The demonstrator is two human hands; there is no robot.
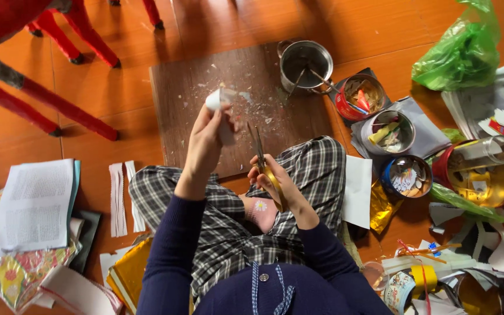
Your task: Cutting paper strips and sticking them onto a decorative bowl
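Orange floor tiles carry a dark wooden board [246,105] where the seated person's left hand [205,143] pinches a white paper piece [220,114] while the right hand [275,181] grips scissors [262,157] (blades parted, just beside the paper), apparently mid-trimming.

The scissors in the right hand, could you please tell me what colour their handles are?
Yellow-gold handles on the scissors, seen in the head view.

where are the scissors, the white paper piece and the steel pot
scissors [262,156], head view, on the blades
white paper piece [217,102], head view, on its rolled top above the left hand
steel pot [305,63], head view, on its inner wall
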